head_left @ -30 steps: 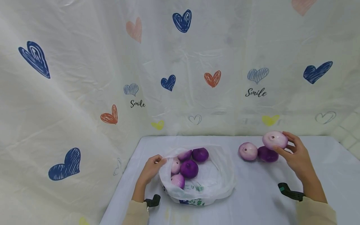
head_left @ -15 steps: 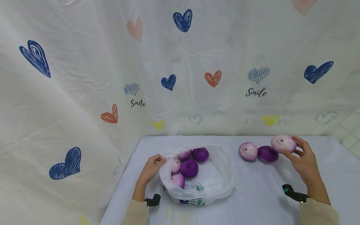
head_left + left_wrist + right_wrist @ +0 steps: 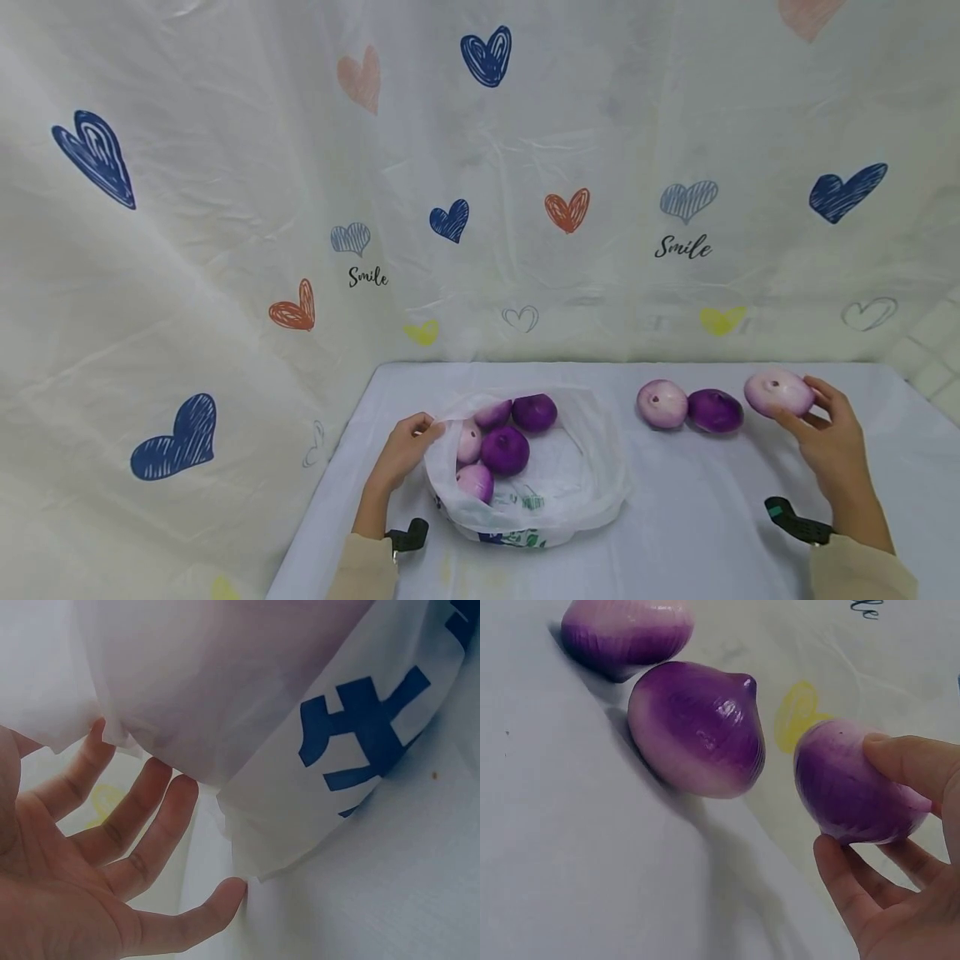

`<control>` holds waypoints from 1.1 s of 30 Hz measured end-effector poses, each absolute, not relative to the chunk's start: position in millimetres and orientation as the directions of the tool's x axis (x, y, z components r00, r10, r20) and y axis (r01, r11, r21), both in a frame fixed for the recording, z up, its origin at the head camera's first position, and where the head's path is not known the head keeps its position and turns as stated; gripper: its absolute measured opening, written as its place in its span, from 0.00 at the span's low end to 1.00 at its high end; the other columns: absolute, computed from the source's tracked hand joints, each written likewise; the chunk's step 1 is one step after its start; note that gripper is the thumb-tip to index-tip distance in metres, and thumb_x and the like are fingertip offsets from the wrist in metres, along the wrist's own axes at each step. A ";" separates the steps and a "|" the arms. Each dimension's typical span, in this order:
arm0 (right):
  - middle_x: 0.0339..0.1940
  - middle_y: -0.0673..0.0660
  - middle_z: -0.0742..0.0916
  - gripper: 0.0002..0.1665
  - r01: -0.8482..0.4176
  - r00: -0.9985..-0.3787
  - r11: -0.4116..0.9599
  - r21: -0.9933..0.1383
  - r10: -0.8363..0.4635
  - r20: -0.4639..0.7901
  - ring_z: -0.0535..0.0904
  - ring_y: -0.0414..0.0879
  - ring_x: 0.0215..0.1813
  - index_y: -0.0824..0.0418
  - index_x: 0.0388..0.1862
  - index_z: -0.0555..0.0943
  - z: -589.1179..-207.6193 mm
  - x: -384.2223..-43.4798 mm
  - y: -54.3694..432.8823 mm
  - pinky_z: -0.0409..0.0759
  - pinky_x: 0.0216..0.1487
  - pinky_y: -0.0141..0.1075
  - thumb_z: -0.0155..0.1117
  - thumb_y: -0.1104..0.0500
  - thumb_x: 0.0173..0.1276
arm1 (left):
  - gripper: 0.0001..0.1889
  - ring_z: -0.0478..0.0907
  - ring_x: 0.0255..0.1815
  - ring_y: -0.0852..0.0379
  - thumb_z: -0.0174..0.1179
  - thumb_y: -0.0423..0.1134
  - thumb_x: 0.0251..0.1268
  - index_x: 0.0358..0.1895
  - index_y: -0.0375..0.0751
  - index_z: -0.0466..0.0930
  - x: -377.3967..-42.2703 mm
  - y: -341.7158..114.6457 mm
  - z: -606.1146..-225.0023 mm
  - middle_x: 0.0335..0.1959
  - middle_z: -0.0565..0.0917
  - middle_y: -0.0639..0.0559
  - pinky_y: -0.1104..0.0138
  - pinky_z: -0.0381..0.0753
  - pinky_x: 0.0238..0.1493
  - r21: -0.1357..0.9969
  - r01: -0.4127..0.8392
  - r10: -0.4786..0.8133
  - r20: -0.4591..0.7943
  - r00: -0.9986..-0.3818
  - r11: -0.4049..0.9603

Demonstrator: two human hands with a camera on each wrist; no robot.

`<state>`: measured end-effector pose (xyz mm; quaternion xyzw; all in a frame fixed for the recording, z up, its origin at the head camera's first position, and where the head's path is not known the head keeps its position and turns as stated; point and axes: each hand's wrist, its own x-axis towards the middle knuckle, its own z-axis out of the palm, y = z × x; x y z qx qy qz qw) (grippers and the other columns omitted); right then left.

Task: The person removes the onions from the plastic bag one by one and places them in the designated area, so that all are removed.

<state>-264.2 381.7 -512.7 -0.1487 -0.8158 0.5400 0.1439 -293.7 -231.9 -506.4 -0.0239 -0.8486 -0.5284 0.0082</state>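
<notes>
My right hand grips a red onion with its pale root end toward me. In the right wrist view the thumb lies on one side of this onion and the fingers on the other. Just left of it, with a gap between, a dark purple onion lies beside a paler onion. My left hand pinches the left rim of a white plastic bag. Several onions lie inside the bag, at its left and back. The left wrist view shows fingers at the bag wall.
A white-covered table bears everything. Behind it hangs a pale curtain printed with hearts, meeting the table's back edge. White tiles show at the far right.
My right hand has moved right and lower with the onion, from above the dark purple onion to a spot on its right. The left hand and the bag stay put.
</notes>
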 end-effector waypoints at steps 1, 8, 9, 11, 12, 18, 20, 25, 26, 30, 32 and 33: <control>0.86 0.61 0.52 0.47 0.079 -0.913 0.358 -0.931 0.400 0.076 0.70 0.32 0.54 0.34 0.83 0.50 -515.0 -264.2 382.8 0.72 0.36 0.15 0.64 0.46 0.74 | 0.13 0.74 0.36 0.55 0.64 0.47 0.71 0.35 0.41 0.80 -293.8 -232.1 -506.6 0.35 0.78 0.49 0.63 0.72 0.38 0.896 0.051 0.033 0.040 -0.999 0.440; 0.86 0.63 0.50 0.47 0.116 -0.900 0.297 -0.948 0.436 0.026 0.69 0.29 0.52 0.35 0.84 0.50 -525.1 -267.6 388.2 0.71 0.36 0.13 0.64 0.51 0.75 | 0.12 0.74 0.36 0.55 0.65 0.47 0.71 0.35 0.42 0.81 -294.7 -233.0 -508.1 0.34 0.78 0.50 0.63 0.72 0.38 0.906 0.056 0.041 0.043 -0.998 0.421; 0.86 0.64 0.50 0.47 0.132 -0.898 0.306 -0.943 0.440 0.017 0.70 0.32 0.55 0.36 0.84 0.49 -525.4 -268.3 389.0 0.72 0.37 0.13 0.63 0.50 0.75 | 0.12 0.74 0.35 0.55 0.65 0.47 0.71 0.35 0.41 0.80 -294.8 -233.3 -508.3 0.34 0.78 0.50 0.62 0.72 0.37 0.907 0.056 0.042 0.043 -0.998 0.418; 0.85 0.67 0.50 0.47 0.168 -0.894 0.335 -0.927 0.447 0.000 0.70 0.41 0.60 0.37 0.84 0.48 -526.3 -269.3 389.7 0.71 0.36 0.14 0.62 0.47 0.75 | 0.12 0.74 0.35 0.55 0.65 0.47 0.70 0.35 0.42 0.80 -295.1 -233.9 -508.7 0.34 0.78 0.50 0.62 0.72 0.38 0.909 0.053 0.040 0.040 -0.998 0.412; 0.85 0.67 0.50 0.47 0.184 -0.892 0.346 -0.920 0.452 -0.008 0.70 0.46 0.62 0.38 0.85 0.47 -526.7 -269.8 389.9 0.72 0.37 0.15 0.61 0.46 0.75 | 0.12 0.74 0.35 0.55 0.65 0.47 0.70 0.35 0.41 0.80 -295.2 -234.2 -509.0 0.34 0.78 0.50 0.62 0.72 0.38 0.910 0.053 0.040 0.040 -0.998 0.411; 0.85 0.69 0.50 0.50 0.255 -0.885 0.368 -0.894 0.461 -0.063 0.60 0.69 0.73 0.43 0.86 0.44 -529.8 -270.0 390.1 0.72 0.72 0.46 0.59 0.39 0.75 | 0.12 0.74 0.35 0.54 0.65 0.47 0.70 0.35 0.41 0.80 -295.3 -235.0 -509.6 0.33 0.78 0.49 0.63 0.72 0.38 0.912 0.052 0.045 0.037 -0.998 0.407; 0.84 0.71 0.50 0.51 0.254 -0.889 0.379 -0.890 0.453 -0.061 0.58 0.72 0.74 0.46 0.86 0.44 -531.2 -269.7 390.3 0.68 0.74 0.56 0.58 0.39 0.75 | 0.13 0.74 0.35 0.55 0.65 0.47 0.70 0.35 0.41 0.80 -295.5 -234.8 -510.0 0.34 0.78 0.49 0.63 0.72 0.38 0.911 0.051 0.046 0.035 -0.998 0.410; 0.83 0.73 0.51 0.51 0.243 -0.899 0.397 -0.885 0.435 -0.052 0.57 0.74 0.75 0.53 0.86 0.43 -532.3 -269.9 390.0 0.64 0.74 0.60 0.57 0.40 0.76 | 0.13 0.74 0.36 0.54 0.64 0.47 0.71 0.35 0.42 0.81 -295.8 -234.3 -509.5 0.35 0.78 0.49 0.62 0.72 0.38 0.905 0.047 0.040 0.033 -0.999 0.424; 0.83 0.74 0.50 0.51 0.240 -0.900 0.395 -0.887 0.432 -0.052 0.56 0.74 0.75 0.54 0.86 0.42 -532.2 -270.2 389.8 0.62 0.74 0.63 0.57 0.40 0.76 | 0.12 0.74 0.36 0.54 0.64 0.47 0.71 0.35 0.42 0.81 -295.6 -234.2 -509.1 0.35 0.78 0.49 0.62 0.72 0.38 0.904 0.046 0.039 0.033 -0.999 0.426; 0.83 0.74 0.50 0.52 0.240 -0.903 0.396 -0.886 0.426 -0.055 0.56 0.75 0.76 0.56 0.85 0.42 -533.3 -272.0 389.1 0.60 0.74 0.65 0.57 0.41 0.77 | 0.12 0.74 0.37 0.54 0.64 0.47 0.71 0.35 0.42 0.81 -295.2 -233.7 -507.7 0.35 0.78 0.49 0.62 0.72 0.38 0.902 0.045 0.036 0.033 -0.999 0.430; 0.83 0.74 0.50 0.52 0.238 -0.905 0.403 -0.884 0.422 -0.051 0.57 0.75 0.76 0.57 0.85 0.42 -534.3 -272.4 389.1 0.61 0.74 0.65 0.57 0.41 0.76 | 0.12 0.74 0.37 0.54 0.64 0.47 0.71 0.35 0.42 0.80 -294.9 -233.3 -507.6 0.35 0.78 0.49 0.62 0.72 0.38 0.901 0.046 0.035 0.034 -0.999 0.431; 0.83 0.74 0.51 0.53 0.241 -0.905 0.410 -0.880 0.422 -0.051 0.57 0.75 0.75 0.57 0.85 0.42 -534.9 -272.7 388.9 0.61 0.74 0.64 0.57 0.40 0.76 | 0.12 0.74 0.37 0.54 0.64 0.47 0.71 0.35 0.42 0.80 -294.7 -233.1 -507.5 0.35 0.78 0.49 0.62 0.72 0.38 0.901 0.046 0.035 0.034 -0.999 0.431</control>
